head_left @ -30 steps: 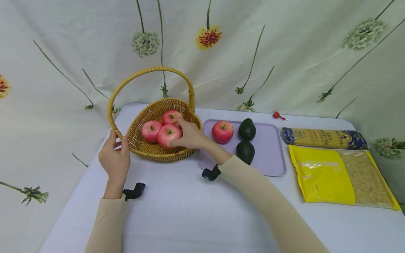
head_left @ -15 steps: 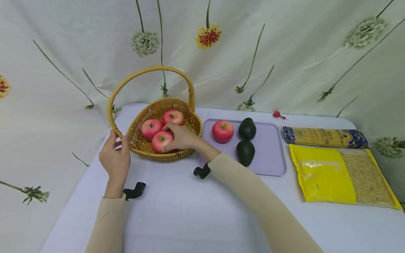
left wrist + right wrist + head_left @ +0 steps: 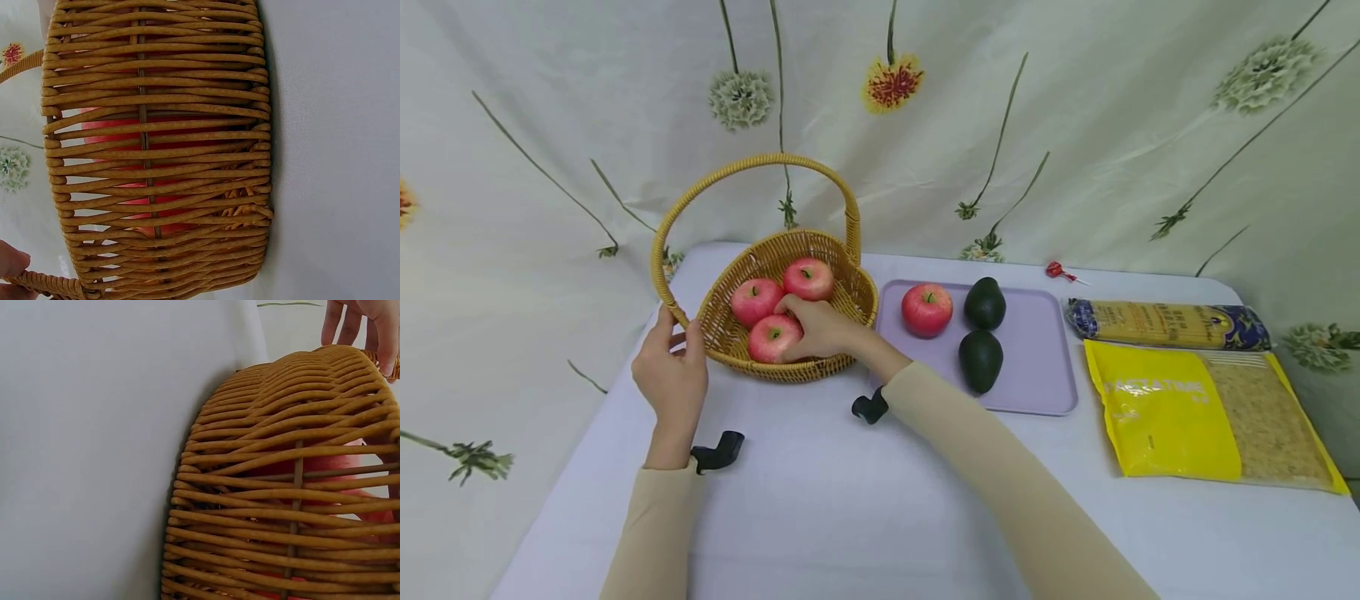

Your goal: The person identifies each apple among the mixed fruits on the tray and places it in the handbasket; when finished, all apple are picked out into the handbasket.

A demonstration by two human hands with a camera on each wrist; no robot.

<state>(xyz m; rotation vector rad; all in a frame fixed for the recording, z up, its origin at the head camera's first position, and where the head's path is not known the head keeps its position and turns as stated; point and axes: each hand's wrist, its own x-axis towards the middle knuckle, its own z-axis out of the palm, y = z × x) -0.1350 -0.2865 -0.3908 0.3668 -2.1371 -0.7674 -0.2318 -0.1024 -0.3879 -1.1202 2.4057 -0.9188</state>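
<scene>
A wicker basket with a tall arched handle stands at the back left of the table, with three red apples inside. My left hand pinches the lower left end of the handle. Inside the basket my right hand holds the front apple, thumb at its near side and fingers over its far right side. Behind that one lie the left apple and the rear apple. In both wrist views the woven wall hides most of the fruit, and the right hand's fingertips are partly hidden.
Right of the basket lies a lilac tray with an apple and two avocados. Further right are a noodle packet and a yellow pasta bag. A red lollipop lies near the back edge.
My right hand has moved left and slightly toward the front inside the basket, shifting the front apple left with it. My left hand has stayed on the handle.
</scene>
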